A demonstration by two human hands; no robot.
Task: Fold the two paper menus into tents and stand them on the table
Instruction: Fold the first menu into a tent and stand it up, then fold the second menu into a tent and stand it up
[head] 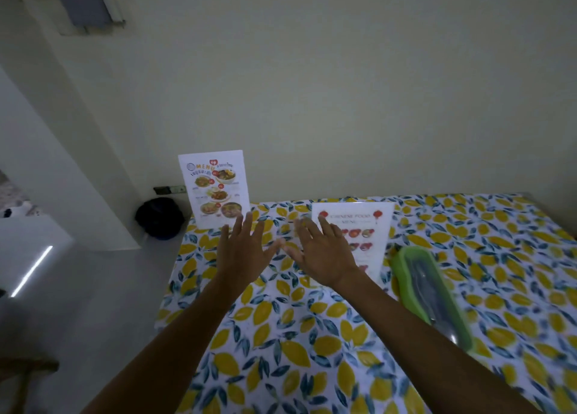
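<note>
Two paper menus stood on the tabletop [343, 335], both toward its far edge. Leftmost, at the far left corner, the first menu [214, 189] stood upright: white sheet, printed food photos, flat face to the camera. Left hand [242, 251] hovered just in front of it, fingers [246, 226] spread and released, grasping nothing. Right hand [324, 254] alongside, likewise splayed and empty, in front of the second menu [359, 229], which leaned back near the middle of the far edge; red lantern print, lower part hidden by the hand. Whether either hand touched paper, cannot tell. Right of that, a green oblong case [427, 295] with a clear lid, smooth plastic, lay on the cloth. Cloth soft, lemon-and-leaf print.

Judgement: thin sheets, very light, easily toppled by a brush or draught; creases hold but panels flex. Best handled by pinching the top fold or side edges lightly, not pressing the faces.
</note>
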